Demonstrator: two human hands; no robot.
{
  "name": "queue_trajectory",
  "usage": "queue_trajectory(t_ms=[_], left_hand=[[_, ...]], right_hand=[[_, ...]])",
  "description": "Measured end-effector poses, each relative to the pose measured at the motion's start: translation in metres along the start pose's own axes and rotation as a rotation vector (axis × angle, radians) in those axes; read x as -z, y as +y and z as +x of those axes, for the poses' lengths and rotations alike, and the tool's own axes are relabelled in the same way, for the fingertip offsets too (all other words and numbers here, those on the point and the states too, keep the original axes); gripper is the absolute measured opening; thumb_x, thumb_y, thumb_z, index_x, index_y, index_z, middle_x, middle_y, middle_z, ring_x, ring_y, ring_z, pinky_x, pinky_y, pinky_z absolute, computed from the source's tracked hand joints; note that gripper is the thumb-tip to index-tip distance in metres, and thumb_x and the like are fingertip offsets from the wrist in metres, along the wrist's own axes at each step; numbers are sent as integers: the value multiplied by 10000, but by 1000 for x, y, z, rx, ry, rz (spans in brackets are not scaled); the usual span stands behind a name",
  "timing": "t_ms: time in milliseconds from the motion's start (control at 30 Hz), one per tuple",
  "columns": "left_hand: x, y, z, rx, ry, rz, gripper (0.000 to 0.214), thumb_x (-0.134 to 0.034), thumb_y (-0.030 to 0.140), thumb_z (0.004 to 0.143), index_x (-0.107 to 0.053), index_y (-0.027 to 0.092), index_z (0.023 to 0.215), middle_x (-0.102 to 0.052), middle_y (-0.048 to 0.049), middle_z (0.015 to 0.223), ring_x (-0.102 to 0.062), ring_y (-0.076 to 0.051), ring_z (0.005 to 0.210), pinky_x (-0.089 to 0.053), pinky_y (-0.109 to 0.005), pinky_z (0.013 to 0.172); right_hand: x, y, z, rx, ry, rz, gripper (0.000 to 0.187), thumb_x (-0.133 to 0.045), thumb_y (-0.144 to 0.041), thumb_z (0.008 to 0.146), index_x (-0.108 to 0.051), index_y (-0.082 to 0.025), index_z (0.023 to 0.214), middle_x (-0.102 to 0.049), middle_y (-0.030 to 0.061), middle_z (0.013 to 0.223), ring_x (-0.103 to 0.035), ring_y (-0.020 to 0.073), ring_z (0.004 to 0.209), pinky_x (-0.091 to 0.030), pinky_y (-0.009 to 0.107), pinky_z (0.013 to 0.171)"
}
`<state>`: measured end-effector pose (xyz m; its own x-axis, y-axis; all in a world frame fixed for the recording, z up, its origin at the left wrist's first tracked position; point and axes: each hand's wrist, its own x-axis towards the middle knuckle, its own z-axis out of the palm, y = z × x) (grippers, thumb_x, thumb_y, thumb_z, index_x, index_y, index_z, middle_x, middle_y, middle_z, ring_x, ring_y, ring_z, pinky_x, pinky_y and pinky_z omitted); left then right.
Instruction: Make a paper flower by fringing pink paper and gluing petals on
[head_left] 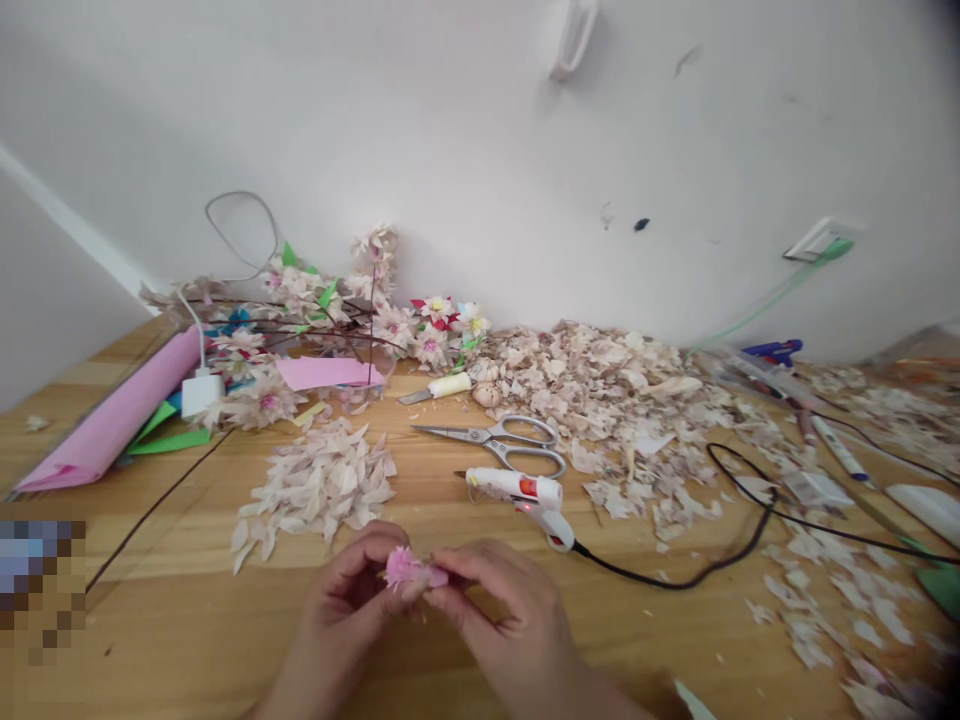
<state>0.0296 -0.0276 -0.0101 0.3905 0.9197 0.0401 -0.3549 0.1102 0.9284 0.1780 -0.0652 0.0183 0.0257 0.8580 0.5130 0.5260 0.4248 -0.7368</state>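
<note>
Near the front of the table, my left hand [356,585] and my right hand [499,600] meet over a small pink fringed paper flower centre [409,568]. Fingers and thumb of the left pinch it by the fringed end. The right pinches its other end, where the pink paper narrows. Just beyond the left hand lies a loose pile of pale dried petals [330,475]. A white glue gun [517,488] with a small red light rests beyond the right hand, and silver scissors [502,437] lie behind it.
Finished flower branches [300,300] lean at the back left beside a pink paper roll [127,415] and a white charger [202,393]. Dried garlic skins [592,375] heap along the wall. A craft knife [439,388] lies near them. The black cord [675,583] curves rightward.
</note>
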Motion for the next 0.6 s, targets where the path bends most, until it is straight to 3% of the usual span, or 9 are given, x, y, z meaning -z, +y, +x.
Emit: queue_trajectory(t_ms=[300,367,467,600], left_hand=[[2,-2,-3,26,31,31,131,-684,213,705,-649,277,814,-519,41,787,-485,-83,625,-416,-154,539],[2,-1,-4,-27,9,81,41,-655,209,732,-653,245,750,-506,31,761,-485,-94,653,-410,-160,562],[5,2,-5,-96,-19,148,73,-611,199,767,-654,229,715,-492,25,678,-477,-106,661,-406,-170,601],[6,3,-4,-94,-35,150,87,-634,183,741,-676,258,753,-517,18,726,-483,-108,655,-411,-166,566]], right_hand=[[8,-3,1,211,-81,-95,153,-525,-75,819,-631,-173,869,-696,30,767,-611,144,671,-483,252,619],[8,-2,1,203,-78,-97,146,-524,-85,822,-635,-170,865,-693,26,751,-609,143,655,-481,253,607],[8,0,0,161,-70,-95,121,-540,-123,830,-639,-174,876,-689,19,739,-609,143,654,-480,247,602],[9,2,0,181,-91,-136,112,-541,-127,833,-618,-173,900,-677,29,759,-609,151,698,-486,253,637]])
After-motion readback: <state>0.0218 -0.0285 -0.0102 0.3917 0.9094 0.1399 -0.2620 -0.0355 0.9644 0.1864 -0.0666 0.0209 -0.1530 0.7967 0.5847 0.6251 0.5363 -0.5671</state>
